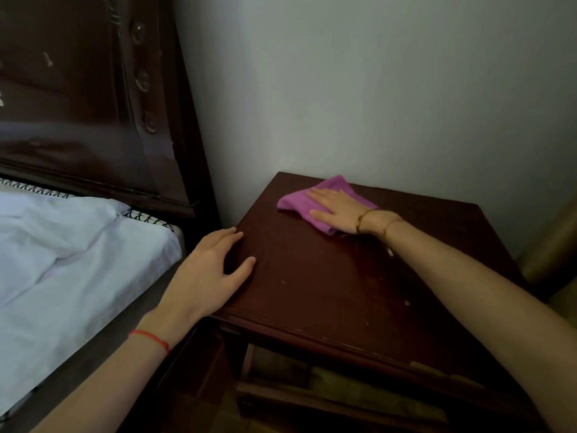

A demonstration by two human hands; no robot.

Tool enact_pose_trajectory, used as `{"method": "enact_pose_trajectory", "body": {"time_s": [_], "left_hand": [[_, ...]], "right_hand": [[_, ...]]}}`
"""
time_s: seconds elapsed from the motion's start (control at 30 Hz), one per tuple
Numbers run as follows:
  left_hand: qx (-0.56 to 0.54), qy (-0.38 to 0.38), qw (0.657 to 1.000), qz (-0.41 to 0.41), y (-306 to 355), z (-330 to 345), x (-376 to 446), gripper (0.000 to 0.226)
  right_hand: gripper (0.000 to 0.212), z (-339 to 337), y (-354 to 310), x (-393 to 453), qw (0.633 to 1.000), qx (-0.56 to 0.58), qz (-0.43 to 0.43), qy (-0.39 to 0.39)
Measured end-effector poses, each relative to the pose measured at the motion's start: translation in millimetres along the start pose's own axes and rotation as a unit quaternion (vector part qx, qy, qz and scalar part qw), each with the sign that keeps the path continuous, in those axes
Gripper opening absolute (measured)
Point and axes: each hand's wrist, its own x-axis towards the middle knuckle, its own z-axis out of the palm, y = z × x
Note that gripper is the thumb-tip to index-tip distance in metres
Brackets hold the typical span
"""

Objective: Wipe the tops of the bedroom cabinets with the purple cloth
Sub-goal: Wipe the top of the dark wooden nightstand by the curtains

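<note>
A dark brown bedside cabinet [337, 285] stands against the wall, right of the bed. The purple cloth [296, 201] lies crumpled on the far part of its top, close to the wall. My right hand [335, 210] presses flat on the cloth with straight fingers pointing left. My left hand [212, 273] rests flat on the cabinet's left edge, fingers spread and relaxed, holding nothing. Small pale specks dot the cabinet top near its front.
A bed with a pale sheet [71, 254] and a tall dark headboard [87, 98] sits to the left, a narrow gap from the cabinet. A pale wall [374, 89] runs behind. A light object [549, 245] stands at the right edge.
</note>
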Motion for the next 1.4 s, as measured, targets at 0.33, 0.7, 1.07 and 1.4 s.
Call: {"method": "enact_pose_trajectory", "body": {"time_s": [0.33, 0.7, 1.07, 1.4], "left_hand": [[-0.011, 0.008, 1.000, -0.012, -1.9, 3.6, 0.3, 0.077], [-0.011, 0.015, 1.000, -0.022, 0.5, 4.1, 0.6, 0.074], [-0.012, 0.005, 1.000, -0.026, -1.8, 4.1, -0.2, 0.076], [-0.035, 0.004, 0.999, -0.031, 2.6, -0.2, -2.3, 0.077]], "right_hand": [[0.061, 9.1, -45.3, 26.8, 0.996, -0.006, -0.087, 0.019], [0.062, -3.2, -12.3, 105.5, 1.000, -0.016, 0.018, 0.005], [0.060, 8.1, -48.0, 65.4, 0.993, -0.006, -0.119, 0.012], [0.062, 13.5, -66.4, -65.7, 0.988, -0.010, -0.157, 0.006]]}}
